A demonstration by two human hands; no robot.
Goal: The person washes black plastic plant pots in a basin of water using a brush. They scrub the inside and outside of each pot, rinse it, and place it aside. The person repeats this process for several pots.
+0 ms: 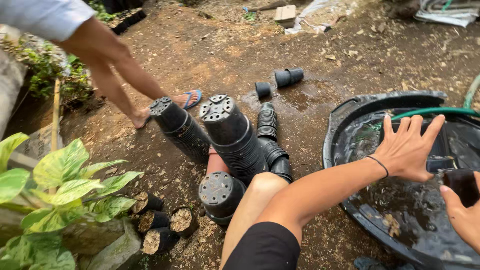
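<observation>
My left hand (pixel 407 148) reaches out flat over a black water-filled basin (pixel 334 131), fingers spread, holding nothing; a thin dark band circles its wrist. My right hand (pixel 462 215) at the right edge grips a small black plastic pot (pixel 462 184) just above the water. A green hose (pixel 434 112) lies across the basin's far side. My knee shows at the bottom centre.
Stacks of black nursery pots (pixel 234 137) lie tilted on the wet dirt left of the basin, with loose pots (pixel 288 77) farther back. Another person's bare legs and blue sandal (pixel 191 99) stand at upper left. A variegated leafy plant (pixel 65 182) and soil-filled bags (pixel 162 222) sit lower left.
</observation>
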